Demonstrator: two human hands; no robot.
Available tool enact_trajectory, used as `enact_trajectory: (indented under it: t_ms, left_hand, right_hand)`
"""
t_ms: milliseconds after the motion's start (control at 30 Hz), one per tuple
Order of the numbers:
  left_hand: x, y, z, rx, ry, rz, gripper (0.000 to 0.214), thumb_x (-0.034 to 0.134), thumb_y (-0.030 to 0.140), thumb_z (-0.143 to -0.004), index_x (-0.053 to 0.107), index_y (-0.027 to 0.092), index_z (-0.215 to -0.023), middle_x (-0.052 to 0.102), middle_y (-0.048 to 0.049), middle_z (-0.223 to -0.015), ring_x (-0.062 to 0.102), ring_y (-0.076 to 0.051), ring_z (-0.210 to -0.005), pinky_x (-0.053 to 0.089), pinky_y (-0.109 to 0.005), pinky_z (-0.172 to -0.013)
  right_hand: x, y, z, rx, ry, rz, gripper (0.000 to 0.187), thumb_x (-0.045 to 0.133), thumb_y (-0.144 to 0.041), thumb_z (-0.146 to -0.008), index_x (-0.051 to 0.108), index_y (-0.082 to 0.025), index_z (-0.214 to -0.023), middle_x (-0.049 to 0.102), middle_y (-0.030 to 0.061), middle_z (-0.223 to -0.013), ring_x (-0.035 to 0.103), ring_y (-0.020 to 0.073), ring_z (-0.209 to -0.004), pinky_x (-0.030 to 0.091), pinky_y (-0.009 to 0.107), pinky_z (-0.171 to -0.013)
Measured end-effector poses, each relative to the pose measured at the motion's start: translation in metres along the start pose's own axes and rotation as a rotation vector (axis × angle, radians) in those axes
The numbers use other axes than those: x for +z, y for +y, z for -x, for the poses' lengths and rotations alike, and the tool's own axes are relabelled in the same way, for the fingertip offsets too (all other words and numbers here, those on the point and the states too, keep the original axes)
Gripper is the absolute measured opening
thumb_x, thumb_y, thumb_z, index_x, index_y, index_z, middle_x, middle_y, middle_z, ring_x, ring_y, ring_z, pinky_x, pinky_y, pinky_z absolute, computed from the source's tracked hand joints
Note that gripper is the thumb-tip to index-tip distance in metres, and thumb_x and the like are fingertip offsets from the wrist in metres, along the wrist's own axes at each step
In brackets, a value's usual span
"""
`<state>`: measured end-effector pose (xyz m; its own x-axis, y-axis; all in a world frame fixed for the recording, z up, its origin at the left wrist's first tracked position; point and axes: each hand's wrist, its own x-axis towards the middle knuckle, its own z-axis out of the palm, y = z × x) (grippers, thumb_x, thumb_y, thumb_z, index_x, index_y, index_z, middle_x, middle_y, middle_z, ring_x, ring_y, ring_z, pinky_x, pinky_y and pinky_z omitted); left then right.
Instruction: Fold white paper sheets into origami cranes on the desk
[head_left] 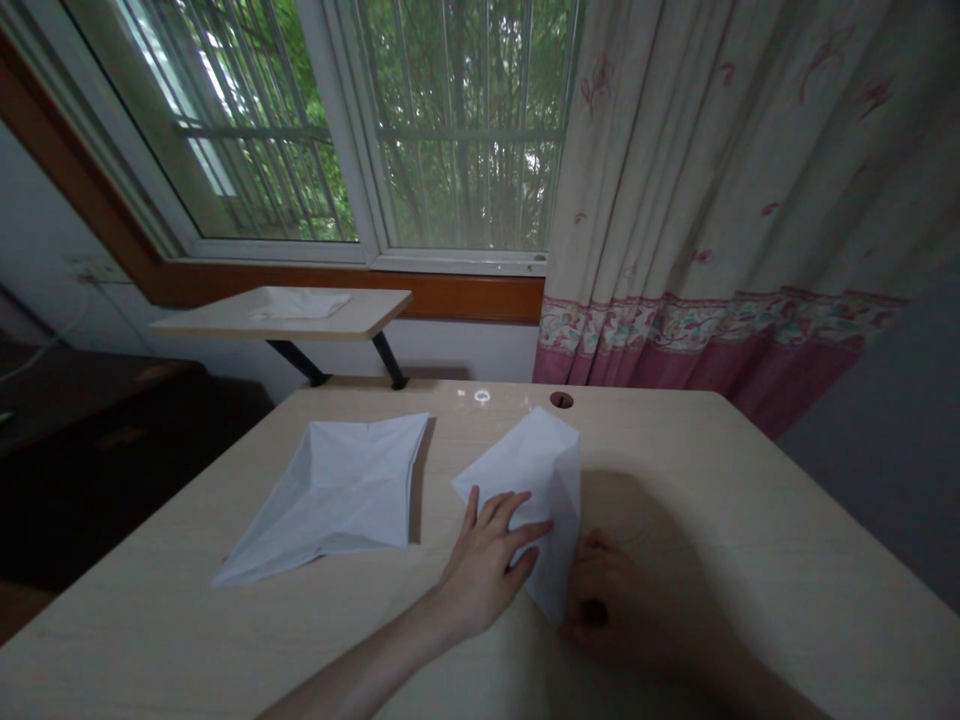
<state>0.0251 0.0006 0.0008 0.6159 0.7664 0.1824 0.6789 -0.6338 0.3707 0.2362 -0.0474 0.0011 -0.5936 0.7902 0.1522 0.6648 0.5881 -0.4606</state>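
A white sheet of paper [551, 465], folded to several slanted edges, lies on the table in front of me. My left hand [487, 565] rests flat on its lower left part, fingers spread and pressing it down. At the paper's lower right edge is my right hand [611, 600], in shadow, with its fingers curled in and closed at the folded border. The fingertips there are partly hidden. To the left, apart from both hands, lies a second folded white paper [360, 485] with creases and raised edges.
The pale wooden table [750, 520] has a round cable hole [561, 400] near its far edge. A small raised shelf [202, 318] on black legs carries another white paper [300, 303]. Behind stand a barred window [465, 130] and a patterned curtain [720, 200].
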Motion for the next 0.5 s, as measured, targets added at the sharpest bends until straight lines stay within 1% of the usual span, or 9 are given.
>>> enact_trajectory:
  t_ms: [100,200,300,367,433,500]
  left_hand:
    - [0.001,-0.001,0.001,0.006,-0.009,-0.036,0.045,0.061,0.017,-0.091,0.059,0.042,-0.129,0.05,-0.0041,-0.144,0.046,-0.031,-0.132,0.018,-0.074,-0.109]
    - [0.001,0.0,0.002,0.025,-0.008,-0.094,0.041,0.06,0.022,-0.093,0.058,0.042,-0.13,0.051,-0.0053,-0.145,0.045,-0.034,-0.133,0.014,-0.078,-0.107]
    - [-0.002,0.002,0.003,0.059,-0.023,-0.118,0.036,0.06,0.034,-0.095,0.059,0.04,-0.13,0.051,-0.0079,-0.145,0.044,-0.037,-0.134,0.01,-0.08,-0.105]
    - [-0.004,0.002,0.003,0.065,-0.03,-0.102,0.037,0.062,0.043,-0.092,0.06,0.038,-0.129,0.051,-0.0086,-0.145,0.044,-0.038,-0.134,0.008,-0.08,-0.106]
    - [-0.005,0.003,0.004,0.057,-0.022,-0.065,0.042,0.066,0.052,-0.087,0.063,0.037,-0.126,0.051,-0.0079,-0.145,0.044,-0.04,-0.133,0.006,-0.08,-0.107]
    - [-0.006,0.003,0.004,0.056,-0.008,-0.023,0.05,0.068,0.058,-0.082,0.063,0.035,-0.126,0.052,-0.0069,-0.145,0.045,-0.04,-0.133,0.004,-0.079,-0.108]
  right_hand:
    - [-0.001,0.003,0.0,-0.027,0.014,-0.064,0.018,0.059,-0.022,-0.087,0.061,-0.023,-0.069,0.069,-0.0029,-0.074,0.063,0.016,-0.076,0.042,0.034,-0.09]
    - [-0.006,0.009,-0.001,-0.027,0.081,-0.035,0.018,0.056,-0.025,-0.092,0.061,-0.022,-0.075,0.068,-0.0011,-0.079,0.063,0.0165,-0.081,0.042,0.036,-0.089]
    - [-0.012,0.022,-0.002,-0.083,0.165,0.098,0.015,0.05,-0.021,-0.095,0.064,-0.023,-0.092,0.069,0.0021,-0.087,0.062,0.0189,-0.085,0.044,0.036,-0.084]
    - [-0.012,0.033,-0.001,-0.145,0.25,0.212,0.019,0.048,-0.017,-0.096,0.065,-0.023,-0.103,0.071,0.005,-0.099,0.062,0.0207,-0.092,0.045,0.037,-0.084]
    - [-0.008,0.044,0.0,-0.178,0.33,0.323,0.025,0.047,-0.014,-0.096,0.065,-0.024,-0.109,0.069,0.0068,-0.112,0.06,0.0227,-0.101,0.046,0.038,-0.086]
    - [-0.003,0.051,0.0,-0.178,0.379,0.419,0.029,0.046,-0.013,-0.096,0.065,-0.027,-0.114,0.066,0.0067,-0.122,0.057,0.0242,-0.109,0.046,0.04,-0.089]
